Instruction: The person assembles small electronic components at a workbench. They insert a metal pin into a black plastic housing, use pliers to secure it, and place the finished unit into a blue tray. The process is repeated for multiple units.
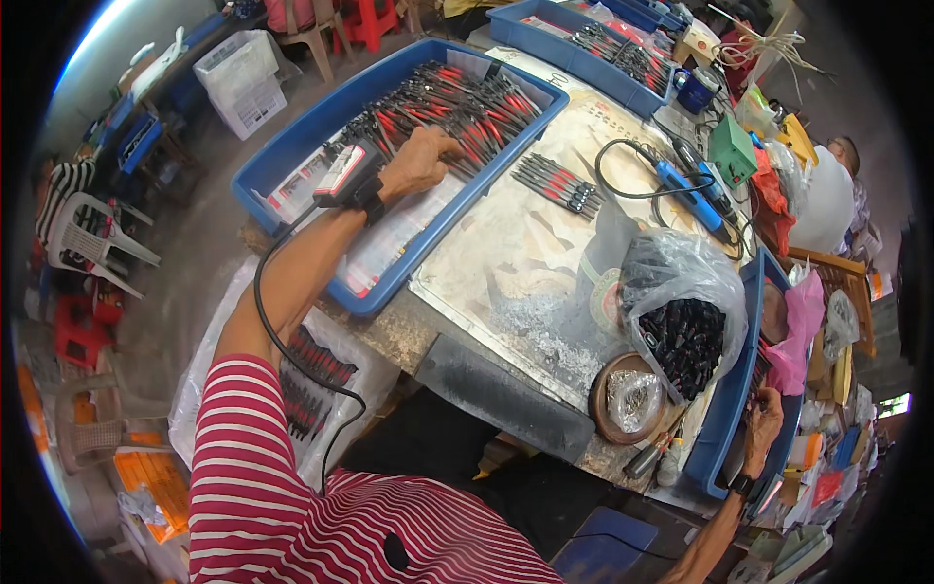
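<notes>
My left hand (418, 164) is over a large blue tray (365, 300), its fingers curled down at a heap of slim black-and-red pieces (486, 102). What is in those fingers, if anything, is hidden. My right hand (764, 428) reaches into a narrower blue tray (708, 465) at the right, fingers bent together, with their grip too small to make out. Between the hands, a row of similar black-and-red pieces (556, 185) lies side by side on the worn table top (486, 253). A clear plastic bag (671, 263) full of small black parts stands beside the right tray.
A round brown dish (608, 399) with a small clear bag sits near the front edge. Blue corded tools (686, 195) and a green box (732, 149) lie at the far right. Behind is another blue tray (574, 54). A pink bag (796, 336) hangs over the right tray.
</notes>
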`<act>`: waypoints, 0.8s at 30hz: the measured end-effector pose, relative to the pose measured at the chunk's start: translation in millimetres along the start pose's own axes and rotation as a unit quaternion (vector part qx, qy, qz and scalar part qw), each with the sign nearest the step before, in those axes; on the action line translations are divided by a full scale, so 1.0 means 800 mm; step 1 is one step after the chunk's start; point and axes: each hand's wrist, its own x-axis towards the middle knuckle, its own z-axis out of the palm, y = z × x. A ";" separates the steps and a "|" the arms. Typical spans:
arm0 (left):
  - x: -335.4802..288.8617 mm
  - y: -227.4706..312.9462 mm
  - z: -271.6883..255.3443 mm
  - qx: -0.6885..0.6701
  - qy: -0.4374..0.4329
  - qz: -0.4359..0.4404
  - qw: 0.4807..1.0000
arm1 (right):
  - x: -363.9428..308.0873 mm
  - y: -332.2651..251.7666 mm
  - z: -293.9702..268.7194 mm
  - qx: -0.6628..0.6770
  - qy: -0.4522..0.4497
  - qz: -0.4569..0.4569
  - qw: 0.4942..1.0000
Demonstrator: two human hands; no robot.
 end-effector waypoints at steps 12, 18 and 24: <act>0.000 0.005 0.000 0.088 -0.041 -0.014 0.995 | 0.004 0.024 0.000 0.010 0.081 -0.036 0.996; -0.001 0.008 -0.006 0.106 -0.063 0.016 0.992 | 0.002 0.018 -0.001 0.024 0.049 -0.014 0.998; -0.003 0.008 -0.016 0.042 -0.073 0.071 0.994 | 0.003 0.021 0.001 -0.018 0.050 -0.024 0.998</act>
